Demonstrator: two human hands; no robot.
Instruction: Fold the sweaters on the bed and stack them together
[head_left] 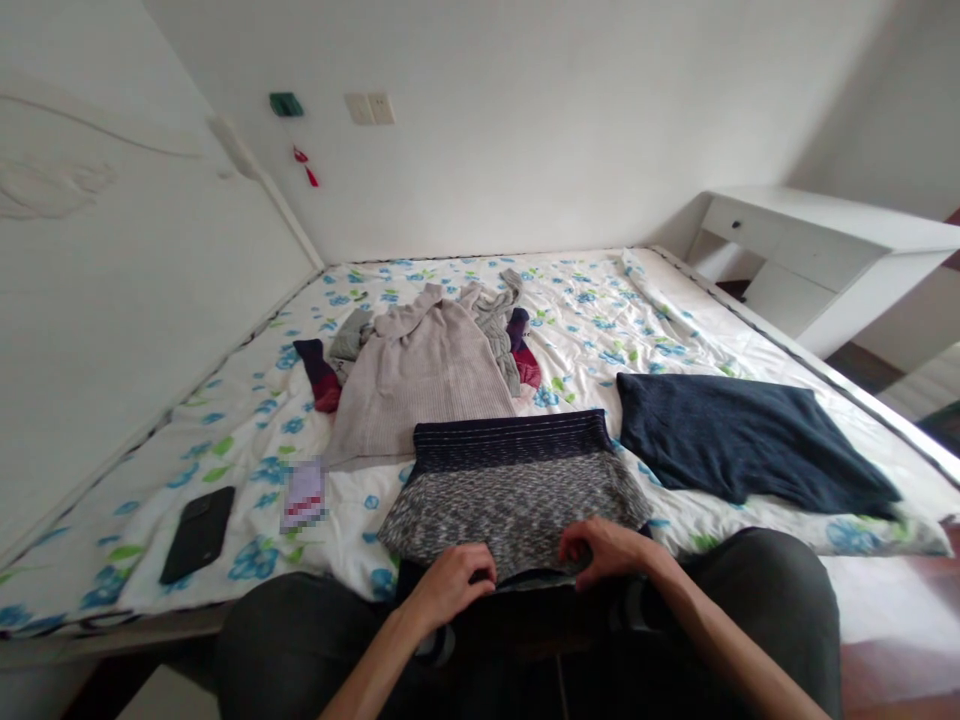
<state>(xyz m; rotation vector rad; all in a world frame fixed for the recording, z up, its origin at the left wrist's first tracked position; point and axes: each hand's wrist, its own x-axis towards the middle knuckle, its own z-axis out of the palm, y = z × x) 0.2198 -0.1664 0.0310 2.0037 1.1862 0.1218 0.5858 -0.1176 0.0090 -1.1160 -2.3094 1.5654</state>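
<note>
- Pinching the near hem of the marled sweater (517, 480), both hands worked at the near edge of the bed (600, 310), close above the person's dark-trousered lap.
- The left hand (450, 585) had its fingers curled shut over the hem's left part; the right hand (607, 550) was closed on the hem's right part, knuckles up.
- The marled sweater lay flat across the bed's near middle, its navy striped band on the far side and its grey body toward the person.
- Judged from this, the step in hand was squaring or starting a fold from the hem. Any further move would call for both grips to travel evenly so the knit stayed flat and unskewed.
- A beige sweater (424, 385) lay spread farther up the bed, with grey and maroon clothes (517, 345) bunched under its far end.
- A navy garment (742, 440) lay on the bed's right side, just beside the marled sweater.
- A black phone (199, 533) and a small blurred card (304, 493) rested on the bed's near left.
</note>
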